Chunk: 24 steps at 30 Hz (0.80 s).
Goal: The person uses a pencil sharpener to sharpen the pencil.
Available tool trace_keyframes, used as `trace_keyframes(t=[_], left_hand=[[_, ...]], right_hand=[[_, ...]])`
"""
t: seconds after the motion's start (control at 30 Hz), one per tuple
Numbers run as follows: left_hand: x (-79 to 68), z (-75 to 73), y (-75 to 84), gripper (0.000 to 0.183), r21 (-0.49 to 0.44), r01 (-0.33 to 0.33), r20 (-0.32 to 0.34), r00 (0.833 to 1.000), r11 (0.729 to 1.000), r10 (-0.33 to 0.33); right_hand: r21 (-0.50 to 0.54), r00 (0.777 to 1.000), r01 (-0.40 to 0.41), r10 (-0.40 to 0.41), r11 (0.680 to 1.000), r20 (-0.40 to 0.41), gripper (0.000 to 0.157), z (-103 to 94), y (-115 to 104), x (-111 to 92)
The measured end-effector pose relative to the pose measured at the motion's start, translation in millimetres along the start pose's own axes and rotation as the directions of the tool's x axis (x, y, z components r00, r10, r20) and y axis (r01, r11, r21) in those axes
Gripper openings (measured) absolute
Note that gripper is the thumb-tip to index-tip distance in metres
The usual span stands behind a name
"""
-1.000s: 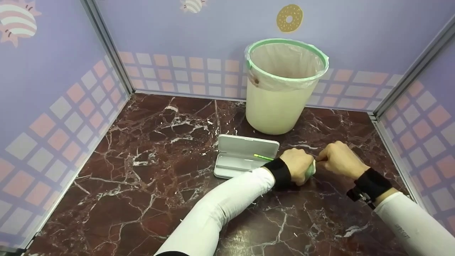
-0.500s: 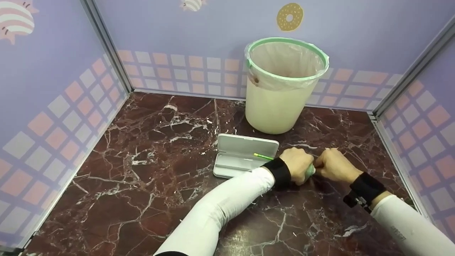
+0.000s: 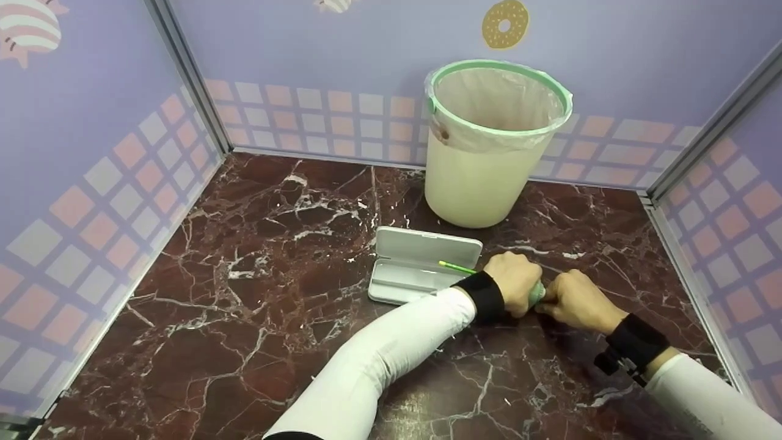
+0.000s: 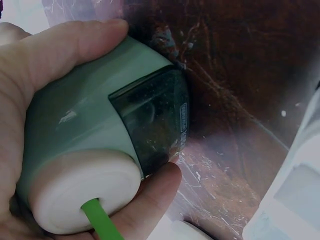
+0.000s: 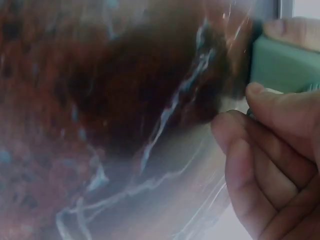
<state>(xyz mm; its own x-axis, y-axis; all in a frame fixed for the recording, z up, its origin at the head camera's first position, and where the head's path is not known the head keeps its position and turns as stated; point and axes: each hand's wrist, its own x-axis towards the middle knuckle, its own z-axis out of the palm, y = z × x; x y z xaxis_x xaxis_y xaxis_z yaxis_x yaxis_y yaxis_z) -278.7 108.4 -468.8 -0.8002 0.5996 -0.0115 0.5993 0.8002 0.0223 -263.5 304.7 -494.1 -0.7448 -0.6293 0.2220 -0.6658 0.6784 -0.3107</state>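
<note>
The right hand (image 3: 580,298) had dropped from 2 to 3 o'clock of the green, rounded plastic sharpener (image 4: 100,125), its fingertips pinching a small, mostly hidden part; cranking was the likely action. The left hand (image 3: 513,282) gripped the sharpener, unmoved. A bright-green pencil (image 4: 100,220) entered its white end. At 9–10 o'clock, an open, pale-grey rectangular case (image 3: 421,252) sat on the dark-red, white-veined table (image 3: 214,342); at 12, a cream, green-rimmed bin (image 3: 479,177) fronted lilac wall panels (image 3: 305,49).

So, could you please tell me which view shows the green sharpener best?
The left wrist view: the sharpener shows large, dark window included. Head shows only a sliver; right wrist, one partly covered portion.
</note>
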Motion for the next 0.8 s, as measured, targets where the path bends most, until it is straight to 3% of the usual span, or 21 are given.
trace_keyframes(t=[0.2,0.37,0.6,0.8], left_hand=[[1.3,0.9,-2.4,0.032,-0.024,0.004,-0.006,1.000,1.000,-0.004],[-0.1,3.5,-0.5,0.032,-0.028,0.012,-0.014,1.000,1.000,-0.013],[-0.4,3.1,0.7,0.032,-0.029,0.007,-0.008,1.000,1.000,-0.007],[1.5,1.4,-0.3,0.029,-0.034,0.007,0.001,1.000,0.999,-0.007]], right_hand=[[0.009,0.998,0.049,-0.049,0.999,0.031,0.048,-4.0,-7.6,-1.6],[0.012,0.997,0.038,-0.039,0.999,0.074,0.050,-6.7,-10.6,-2.8],[0.046,0.991,0.110,-0.113,0.993,0.077,0.035,-16.0,-17.9,-6.7],[0.035,0.989,0.138,-0.140,0.990,0.054,0.048,-30.1,-27.0,-5.1]])
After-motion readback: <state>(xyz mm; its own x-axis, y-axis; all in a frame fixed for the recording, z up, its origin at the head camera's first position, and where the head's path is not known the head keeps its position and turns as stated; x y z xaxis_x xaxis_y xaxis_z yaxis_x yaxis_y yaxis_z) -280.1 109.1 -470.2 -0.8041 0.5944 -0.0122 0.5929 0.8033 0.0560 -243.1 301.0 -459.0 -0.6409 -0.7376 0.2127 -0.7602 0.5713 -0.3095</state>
